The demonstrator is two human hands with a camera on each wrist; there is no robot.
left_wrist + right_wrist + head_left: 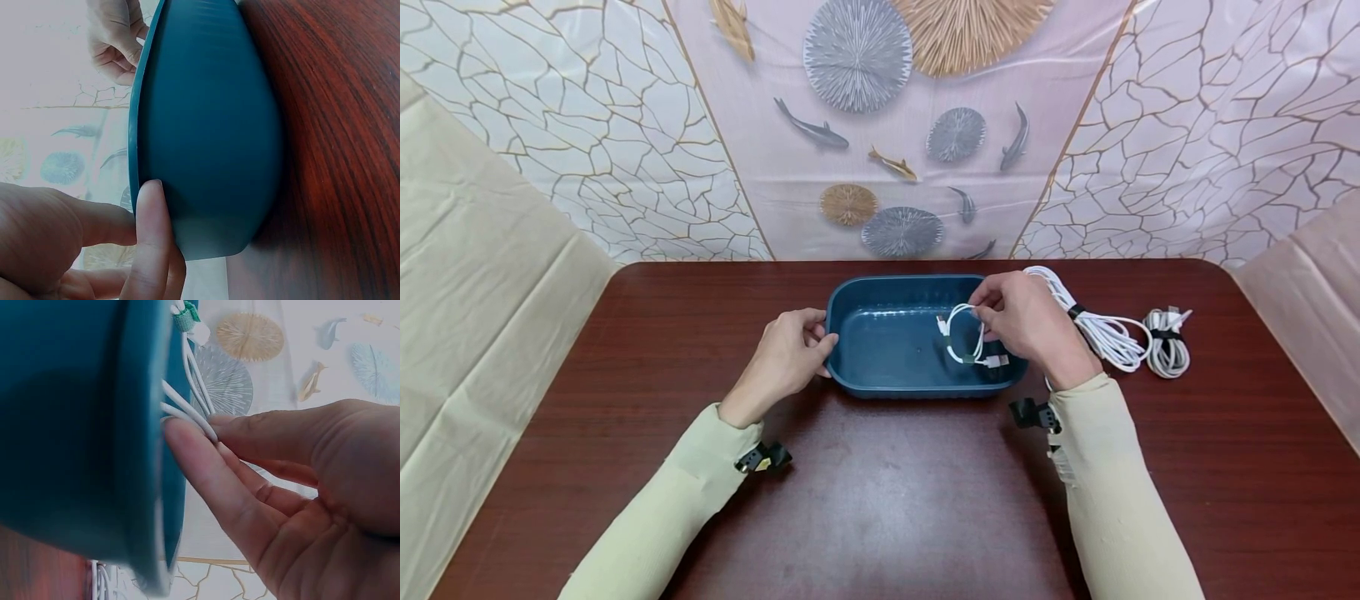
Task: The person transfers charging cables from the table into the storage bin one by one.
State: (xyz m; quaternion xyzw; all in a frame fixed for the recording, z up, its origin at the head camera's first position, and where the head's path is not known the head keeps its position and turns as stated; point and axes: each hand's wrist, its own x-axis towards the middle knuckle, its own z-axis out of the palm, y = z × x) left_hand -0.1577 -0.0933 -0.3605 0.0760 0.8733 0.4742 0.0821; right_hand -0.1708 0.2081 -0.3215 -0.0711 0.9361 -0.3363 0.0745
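A blue rectangular bin (887, 390) stands on the table. At its left end my left hand (790, 354) grips the rim, thumb on the near side; the left wrist view shows its fingers (152, 219) against the bin's outer wall (212, 125). My right hand (1026, 321) pinches a small looped white cable (951, 346) between thumb and fingers, over the right part of the bin. In the right wrist view the cable (190, 375) has a green tie (185, 319) round it, and the bin's rim (150, 487) is beside the fingertips.
A large coiled white cable (1108, 337) with a black tie lies right of the bin, partly behind my right hand. Farther right is a smaller grey-white coil (1168, 354) with a black tie. A patterned cloth (895, 167) hangs behind the brown table (880, 500).
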